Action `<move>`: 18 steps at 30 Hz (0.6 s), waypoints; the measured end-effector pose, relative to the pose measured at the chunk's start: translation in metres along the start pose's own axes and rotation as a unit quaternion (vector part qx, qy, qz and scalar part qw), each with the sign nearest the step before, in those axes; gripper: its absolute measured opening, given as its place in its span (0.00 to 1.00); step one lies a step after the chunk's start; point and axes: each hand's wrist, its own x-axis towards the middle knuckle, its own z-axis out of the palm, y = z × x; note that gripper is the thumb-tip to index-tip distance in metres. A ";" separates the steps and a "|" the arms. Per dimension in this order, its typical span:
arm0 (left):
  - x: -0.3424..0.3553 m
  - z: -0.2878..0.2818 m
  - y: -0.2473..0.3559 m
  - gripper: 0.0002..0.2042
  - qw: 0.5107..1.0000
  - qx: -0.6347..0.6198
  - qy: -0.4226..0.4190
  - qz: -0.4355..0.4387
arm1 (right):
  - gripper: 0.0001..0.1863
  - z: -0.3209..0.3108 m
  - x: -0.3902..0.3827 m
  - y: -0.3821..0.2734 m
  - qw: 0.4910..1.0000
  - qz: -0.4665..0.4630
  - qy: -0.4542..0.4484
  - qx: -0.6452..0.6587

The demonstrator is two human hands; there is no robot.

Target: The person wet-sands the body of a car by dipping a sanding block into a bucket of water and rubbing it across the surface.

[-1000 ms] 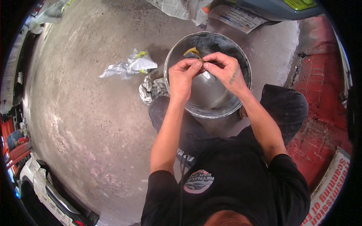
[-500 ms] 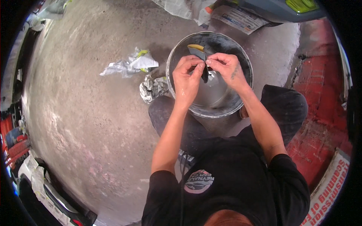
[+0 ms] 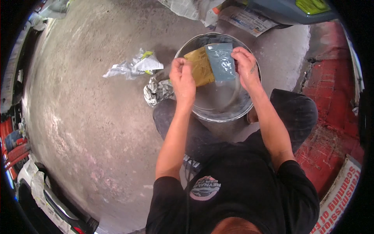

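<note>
A sheet of sandpaper (image 3: 222,62) is stretched out between my hands above the bucket. Its left part shows a yellow-brown printed backing; the right part is blue-grey and shines wet. My left hand (image 3: 182,80) pinches the brown end, and the fingers of my right hand (image 3: 245,67) grip the grey end. Below, the round grey bucket (image 3: 223,119) stands between my bent legs, with cloudy grey water (image 3: 218,98) in it. The sheet hides the far part of the water.
Left of the bucket lie a crumpled newspaper ball (image 3: 156,93) and a white plastic-and-paper scrap (image 3: 134,67). Newspaper (image 3: 249,21) is at the far side beneath a dark grey panel (image 3: 288,11). Red-painted floor (image 3: 331,101) and a lettered board (image 3: 339,195) are on the right.
The sandpaper was folded and pinched between my close-set hands. Now it is opened out flat, my left hand having moved left and my right hand slightly right.
</note>
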 end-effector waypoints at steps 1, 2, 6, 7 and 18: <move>0.001 -0.002 -0.002 0.06 1.000 -0.013 0.011 -0.010 | 0.04 0.001 -0.002 -0.007 1.000 0.012 0.011 0.015; 0.002 -0.002 -0.003 0.06 0.999 -0.026 0.021 -0.019 | 0.04 0.001 -0.003 -0.012 0.999 0.024 0.022 0.030; -0.005 0.005 0.007 0.05 0.990 0.103 0.055 0.079 | 0.05 -0.010 0.000 -0.011 0.998 -0.007 0.058 0.020; -0.008 0.005 0.012 0.05 0.988 0.116 0.058 0.081 | 0.05 -0.019 0.005 -0.008 0.998 -0.011 0.054 0.023; -0.013 0.016 0.026 0.23 0.954 0.217 0.025 0.205 | 0.05 -0.034 0.009 -0.026 0.997 -0.035 -0.013 0.070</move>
